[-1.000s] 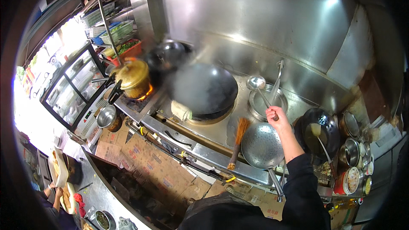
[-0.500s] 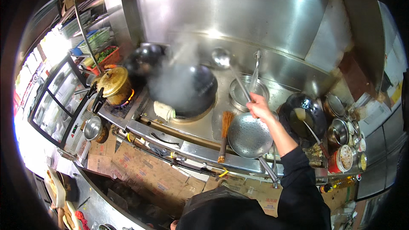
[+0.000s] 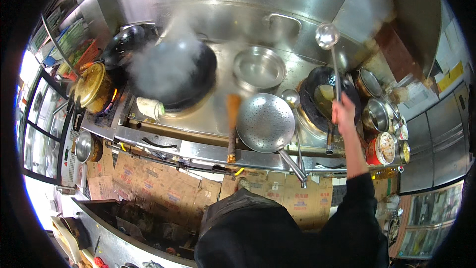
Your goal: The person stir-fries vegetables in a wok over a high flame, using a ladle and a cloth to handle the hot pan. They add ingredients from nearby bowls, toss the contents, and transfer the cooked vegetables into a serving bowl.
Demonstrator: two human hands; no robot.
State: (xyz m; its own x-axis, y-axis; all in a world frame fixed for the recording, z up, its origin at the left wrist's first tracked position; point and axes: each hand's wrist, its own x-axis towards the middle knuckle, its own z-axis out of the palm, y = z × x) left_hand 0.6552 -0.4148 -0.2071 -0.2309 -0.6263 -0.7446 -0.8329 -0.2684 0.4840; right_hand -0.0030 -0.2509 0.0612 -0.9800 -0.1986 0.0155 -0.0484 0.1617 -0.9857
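Observation:
My right hand [image 3: 343, 111] is closed around the handle of a long metal ladle [image 3: 327, 35]. The ladle's bowl points up and away, near the back of the stove. Hand and handle are over the right side of a small dark wok [image 3: 315, 88], which holds yellowish liquid and a utensil with a dark handle [image 3: 329, 141]. Left of this wok lie a perforated metal strainer [image 3: 265, 123] and a second ladle [image 3: 291, 98]. My left hand is out of the picture.
Steam rises from a large black wok [image 3: 203, 77], with a pale cloth [image 3: 149, 108] at its rim. A brassy pot [image 3: 91, 87] sits over flame at far left. A brush [image 3: 232, 124] and a round metal pan [image 3: 259, 68] occupy the middle. A red-sided tub [image 3: 382, 149] stands right.
My right hand has carried the ladle rightward, from beside the round metal pan to over the small wok. The whole view has shifted right.

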